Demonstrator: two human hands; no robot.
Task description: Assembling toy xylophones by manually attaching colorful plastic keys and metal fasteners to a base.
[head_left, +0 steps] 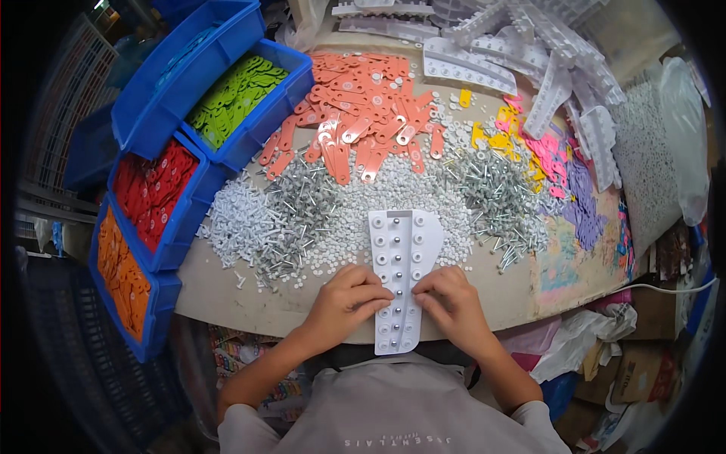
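Observation:
A long white plastic holder (384, 344) rests upright to my view at the table's front edge, its lower end reaching over my lap. Two rows of round white washers run along its sides, and a line of shiny metal screw heads fills its middle channel. At the left row my left hand (349, 299) is closed in a pinch, fingertips touching the holder. Opposite it, my right hand (452, 303) pinches at the right row. Whatever small part either hand may hold is hidden by the fingers.
Piles of small white washers (355, 227), metal screws (503, 200), white plastic pins (238, 216) and coral strips (363, 98) cover the table. Blue bins (291, 83) with green, red and orange strips stand left. More white holders (469, 64) lie behind; a full clear bag (643, 144) stands right.

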